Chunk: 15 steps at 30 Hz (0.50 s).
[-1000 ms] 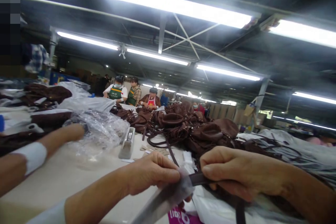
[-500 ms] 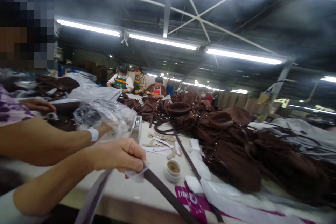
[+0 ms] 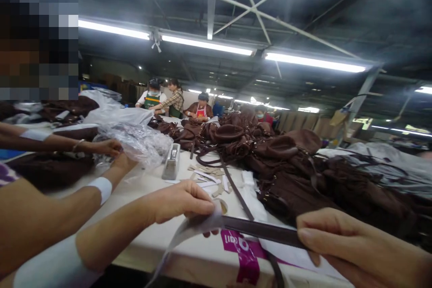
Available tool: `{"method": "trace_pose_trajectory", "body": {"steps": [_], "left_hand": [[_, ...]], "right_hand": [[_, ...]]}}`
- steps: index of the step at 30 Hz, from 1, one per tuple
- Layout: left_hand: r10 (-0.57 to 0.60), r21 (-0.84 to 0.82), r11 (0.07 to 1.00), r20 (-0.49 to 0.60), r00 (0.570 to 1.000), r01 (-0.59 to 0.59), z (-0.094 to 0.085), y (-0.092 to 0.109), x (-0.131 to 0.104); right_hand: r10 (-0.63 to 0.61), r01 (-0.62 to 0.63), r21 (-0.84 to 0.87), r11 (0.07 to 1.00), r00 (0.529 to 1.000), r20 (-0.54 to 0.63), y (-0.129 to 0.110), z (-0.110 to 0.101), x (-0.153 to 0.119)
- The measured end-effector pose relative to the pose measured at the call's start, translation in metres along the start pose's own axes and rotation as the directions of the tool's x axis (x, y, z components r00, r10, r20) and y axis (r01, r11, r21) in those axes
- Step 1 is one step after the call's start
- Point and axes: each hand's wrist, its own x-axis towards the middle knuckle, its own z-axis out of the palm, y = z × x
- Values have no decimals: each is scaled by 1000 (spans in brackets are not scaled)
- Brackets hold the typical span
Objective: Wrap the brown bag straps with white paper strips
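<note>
In the lower centre of the frame we see our brown strap (image 3: 259, 228) stretched above the bench (image 3: 151, 245). Our left hand (image 3: 184, 200) keeps its grip pinched on the translucent wrap (image 3: 202, 222) at the strap's left part; our right hand (image 3: 351, 243), lower right, has its grip closed on the other part. Mid-frame we see a stapler (image 3: 172, 162) and heaped brown bags (image 3: 232, 137); at left, a co-worker's hand (image 3: 124, 162) is by clear plastic (image 3: 148, 141).
</note>
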Motion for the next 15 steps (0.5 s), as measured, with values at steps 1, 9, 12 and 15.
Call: {"method": "trace_pose_trajectory", "body": {"steps": [1, 9, 12, 15], "left_hand": [[7, -4, 1000, -11, 1000, -7, 4, 2, 5], [-38, 52, 998, -46, 998, 40, 35, 7, 26], [-51, 144, 987, -166, 985, 76, 17, 15, 3], [-97, 208, 964, -301, 949, 165, -16, 16, -26]], "right_hand": [[15, -15, 0, 1000, 999, 42, -13, 4, 4], [-151, 127, 151, 980, 976, 155, -54, 38, 51], [-236, 139, 301, 944, 919, 317, -14, 48, 61], [-214, 27, 393, 919, 872, 441, 61, 69, 59]]}}
